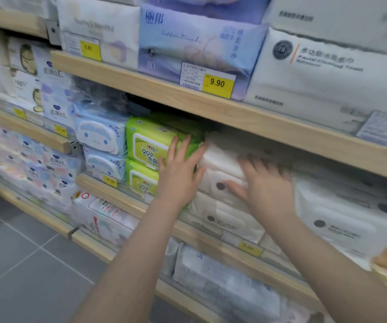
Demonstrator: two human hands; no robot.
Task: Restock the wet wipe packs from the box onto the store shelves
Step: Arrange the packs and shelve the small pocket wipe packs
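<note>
A stack of white wet wipe packs (220,169) sits on the middle wooden shelf (122,201), right of green packs (146,145). My left hand (178,176) lies flat with straight fingers against the left side of the top white pack, where it meets the green packs. My right hand (264,185), blurred, presses with spread fingers on the front of the same white pack. More white packs (341,217) with dark dots fill the shelf to the right. The box is out of view.
Light blue cartoon packs (101,141) stand left of the green ones. The upper shelf (187,96) carries large tissue packs and yellow price tags (217,83). Lower shelves hold more packs. Grey tiled floor (24,264) lies at the lower left.
</note>
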